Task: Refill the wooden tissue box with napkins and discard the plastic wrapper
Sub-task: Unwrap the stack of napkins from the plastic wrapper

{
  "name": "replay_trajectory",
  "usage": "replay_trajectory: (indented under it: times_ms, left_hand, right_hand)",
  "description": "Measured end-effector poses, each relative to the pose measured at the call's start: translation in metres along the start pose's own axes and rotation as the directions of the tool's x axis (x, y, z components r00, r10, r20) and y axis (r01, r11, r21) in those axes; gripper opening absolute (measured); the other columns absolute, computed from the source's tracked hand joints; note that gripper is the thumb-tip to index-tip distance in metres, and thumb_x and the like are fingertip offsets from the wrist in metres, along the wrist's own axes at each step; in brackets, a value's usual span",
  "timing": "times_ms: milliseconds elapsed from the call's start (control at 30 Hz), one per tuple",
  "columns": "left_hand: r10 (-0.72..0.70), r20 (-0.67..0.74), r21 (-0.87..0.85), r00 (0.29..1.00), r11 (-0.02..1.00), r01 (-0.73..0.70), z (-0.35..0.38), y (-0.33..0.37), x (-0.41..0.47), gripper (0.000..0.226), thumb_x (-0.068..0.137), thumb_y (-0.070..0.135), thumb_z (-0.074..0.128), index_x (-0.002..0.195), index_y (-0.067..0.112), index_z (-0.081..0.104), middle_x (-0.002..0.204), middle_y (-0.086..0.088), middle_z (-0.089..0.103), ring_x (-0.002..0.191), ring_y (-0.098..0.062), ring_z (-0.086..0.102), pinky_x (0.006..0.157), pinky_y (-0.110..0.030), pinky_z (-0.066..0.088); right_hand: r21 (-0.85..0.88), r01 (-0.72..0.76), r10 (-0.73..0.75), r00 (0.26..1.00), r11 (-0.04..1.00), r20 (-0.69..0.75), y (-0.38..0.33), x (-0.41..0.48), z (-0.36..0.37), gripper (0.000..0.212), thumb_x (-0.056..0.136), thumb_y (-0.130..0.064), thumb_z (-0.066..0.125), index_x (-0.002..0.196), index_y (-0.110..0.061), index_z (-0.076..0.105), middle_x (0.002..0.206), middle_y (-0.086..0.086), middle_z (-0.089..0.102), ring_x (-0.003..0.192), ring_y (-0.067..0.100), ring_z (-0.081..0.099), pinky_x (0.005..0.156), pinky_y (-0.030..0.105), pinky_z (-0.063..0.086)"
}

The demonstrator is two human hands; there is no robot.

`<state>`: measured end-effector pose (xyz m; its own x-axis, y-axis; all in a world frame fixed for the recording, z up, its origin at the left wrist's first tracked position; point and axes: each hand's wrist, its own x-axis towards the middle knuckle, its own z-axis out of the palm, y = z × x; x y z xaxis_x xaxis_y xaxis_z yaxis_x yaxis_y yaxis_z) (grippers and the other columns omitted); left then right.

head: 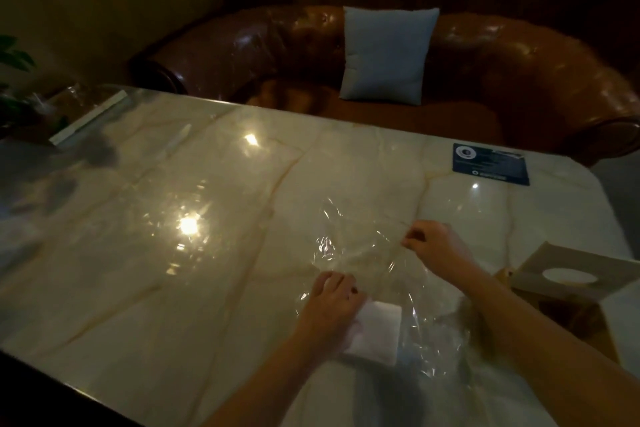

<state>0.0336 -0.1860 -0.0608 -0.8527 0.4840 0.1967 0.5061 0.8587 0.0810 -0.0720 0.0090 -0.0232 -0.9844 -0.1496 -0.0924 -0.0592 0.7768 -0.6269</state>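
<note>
Currently both hands on the clear wrapper (374, 263), flat on the counter (173, 270): left hand (334, 302) fingers pinch its near edge, right hand (434, 246) fingers pinch the far side. Napkins (379, 329) under the left hand. Box (568, 284) right, lid on.

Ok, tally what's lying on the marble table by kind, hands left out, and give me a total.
Clear plastic wrapper: 1
White napkin stack: 1
Wooden tissue box: 1
Dark blue card: 1
White strip at the far left edge, too blurred to identify: 1
Total: 5
</note>
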Motion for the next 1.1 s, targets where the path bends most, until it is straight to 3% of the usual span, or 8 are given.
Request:
replay_trajectory:
  times_ms: [167,367,433,500,600,733,933,1100]
  left_hand:
    - [0.037,-0.122,-0.047,0.992,0.998,-0.043,-0.005,-0.006,0.009,0.038,0.05,0.027,0.079,0.085,0.022,0.065,0.093,0.006,0.071,0.092,-0.014,0.067,0.094,-0.027,0.034]
    - [0.003,-0.083,-0.152,0.997,0.988,-0.016,0.005,-0.002,-0.01,0.034,0.054,0.019,0.054,0.086,0.017,0.065,0.086,0.009,0.071,0.084,-0.01,0.069,0.09,-0.024,0.037]
    - [-0.019,-0.015,-0.162,1.0,0.987,0.016,0.01,-0.003,-0.021,0.041,0.048,0.017,0.062,0.089,0.018,0.066,0.088,0.011,0.071,0.085,-0.009,0.069,0.091,-0.023,0.035]
    - [-0.014,0.073,-0.154,0.997,0.988,0.025,0.015,-0.004,-0.034,0.057,0.044,0.029,0.072,0.101,0.02,0.067,0.103,0.012,0.07,0.094,-0.005,0.067,0.094,-0.023,0.034]
    - [-0.008,0.16,-0.175,0.987,0.984,0.036,0.019,-0.004,-0.052,0.067,0.055,0.059,0.062,0.111,0.023,0.066,0.122,0.013,0.064,0.108,-0.004,0.062,0.097,-0.025,0.033]
    - [-0.039,0.137,-0.128,0.99,0.99,0.057,0.022,-0.005,-0.059,0.065,0.058,0.065,0.06,0.11,0.026,0.066,0.121,0.018,0.063,0.11,0.0,0.06,0.097,-0.023,0.033]
    - [-0.247,-0.033,-0.303,0.968,0.926,0.226,0.008,-0.011,-0.03,0.015,0.067,0.026,0.066,0.081,0.023,0.07,0.083,0.01,0.073,0.073,-0.009,0.069,0.071,-0.014,0.041]
    - [-0.515,-0.089,-0.528,0.853,0.75,0.398,-0.018,-0.03,0.022,0.023,0.081,0.012,0.066,0.104,0.011,0.065,0.104,-0.007,0.068,0.093,-0.023,0.064,0.08,-0.022,0.043]
  right_hand:
    - [0.014,0.064,-0.062,0.994,0.998,-0.086,-0.017,0.013,-0.022,0.011,0.085,-0.019,0.061,0.08,-0.009,0.064,0.073,0.007,0.063,0.065,0.019,0.056,0.062,0.031,0.047]
    - [0.053,0.13,-0.121,0.981,0.99,-0.155,-0.022,0.018,-0.042,0.009,0.085,-0.02,0.061,0.079,-0.013,0.064,0.067,-0.001,0.058,0.062,0.013,0.053,0.054,0.021,0.038]
    - [0.062,0.136,-0.127,0.983,0.989,-0.131,-0.02,0.017,-0.045,0.008,0.086,-0.02,0.061,0.081,-0.014,0.064,0.069,-0.001,0.058,0.064,0.013,0.054,0.056,0.02,0.038]
    - [0.072,0.142,-0.133,0.983,0.987,-0.124,-0.017,0.015,-0.047,0.008,0.086,-0.021,0.06,0.081,-0.015,0.063,0.067,-0.004,0.056,0.061,0.01,0.052,0.055,0.018,0.036]
    - [0.091,0.158,-0.146,0.981,0.983,-0.125,-0.015,0.011,-0.049,0.013,0.085,-0.021,0.061,0.073,-0.023,0.058,0.062,-0.009,0.051,0.055,0.004,0.046,0.052,0.015,0.031]
    - [0.107,0.174,-0.166,0.983,0.979,-0.076,-0.02,0.006,-0.053,0.028,0.084,-0.019,0.062,0.064,-0.034,0.051,0.062,-0.011,0.051,0.056,0.002,0.046,0.053,0.013,0.031]
    - [0.114,0.209,-0.211,0.977,0.971,0.006,-0.029,0.002,-0.063,0.02,0.082,-0.021,0.064,0.068,-0.031,0.056,0.066,-0.008,0.055,0.06,0.005,0.051,0.055,0.015,0.035]
    - [0.087,0.273,-0.281,0.954,0.958,0.1,-0.035,-0.005,-0.072,0.021,0.08,-0.021,0.066,0.067,-0.034,0.057,0.069,-0.006,0.06,0.064,0.005,0.058,0.059,0.014,0.043]
